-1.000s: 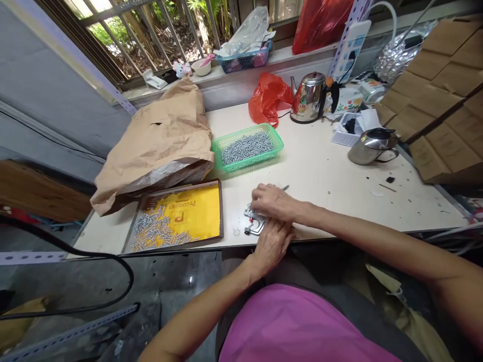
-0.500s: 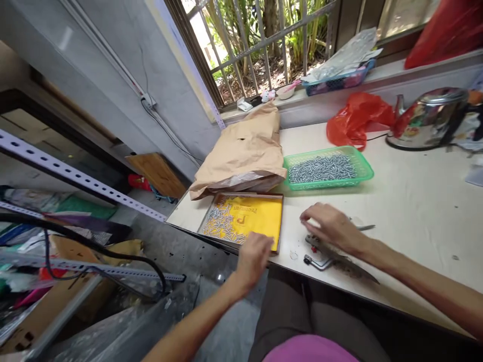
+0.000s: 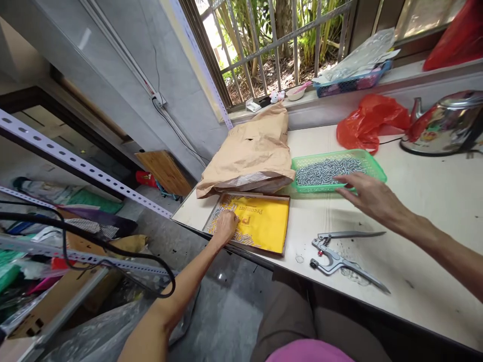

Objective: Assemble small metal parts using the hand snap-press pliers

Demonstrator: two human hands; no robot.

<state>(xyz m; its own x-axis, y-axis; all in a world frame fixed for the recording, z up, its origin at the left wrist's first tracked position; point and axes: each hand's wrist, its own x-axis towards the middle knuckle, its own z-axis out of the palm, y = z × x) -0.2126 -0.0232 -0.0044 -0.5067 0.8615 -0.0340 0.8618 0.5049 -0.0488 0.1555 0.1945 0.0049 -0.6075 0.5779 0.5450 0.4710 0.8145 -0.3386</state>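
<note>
My left hand (image 3: 225, 227) is down in the shallow box (image 3: 287, 229) with the yellow bottom, its fingers closed among small silvery metal pieces (image 3: 245, 239). Whatever sits between those fingertips is hidden. Over the front rim of the green plastic basket (image 3: 378, 173), my right hand (image 3: 372, 197) reaches with thumb and fingers apart, holding nothing I can see. Many small grey metal pieces (image 3: 320, 171), pin- or screw-like, fill the basket. A pair of metal hand-press pliers (image 3: 335, 261) lies on the table with handles spread, untouched by either hand.
A large brown paper bag (image 3: 256, 146) lies behind the box. At the back right are a red plastic bag (image 3: 372, 120) and a shiny kettle (image 3: 445, 123). Small items and a blue basket (image 3: 350, 83) stand on the sill. The table's front edge runs by my lap.
My left hand has moved left from the box's front edge into the metal pieces. My right hand has left the pliers and moved up and right to the green basket. The view has shifted slightly.
</note>
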